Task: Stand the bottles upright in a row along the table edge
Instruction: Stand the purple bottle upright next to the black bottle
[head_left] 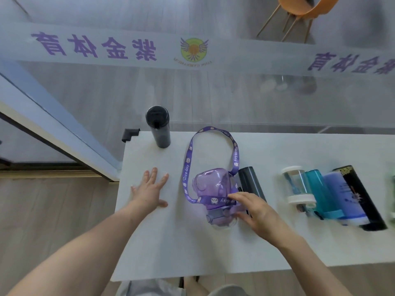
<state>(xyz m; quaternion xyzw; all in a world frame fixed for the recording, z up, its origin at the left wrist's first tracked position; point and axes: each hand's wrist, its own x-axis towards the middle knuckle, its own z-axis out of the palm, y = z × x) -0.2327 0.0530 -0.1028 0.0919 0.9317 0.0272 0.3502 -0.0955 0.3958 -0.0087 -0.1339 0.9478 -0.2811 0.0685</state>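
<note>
Right hand [254, 212] closing on purple bottle [215, 195], contact unclear; left hand [149, 191] spread flat beside it. I expect strap [235, 154] snagging neighbouring grey bottle [251, 182] on lift.

1. A white table [277, 242] stands against a glass wall [128, 92] beyond the fingertips.
2. A frosted band [235, 54] with purple lettering crosses the glass.
3. An orange chair [299, 9] stands behind it.
4. Pale wood floor [53, 210] lies left of the fingers.
</note>
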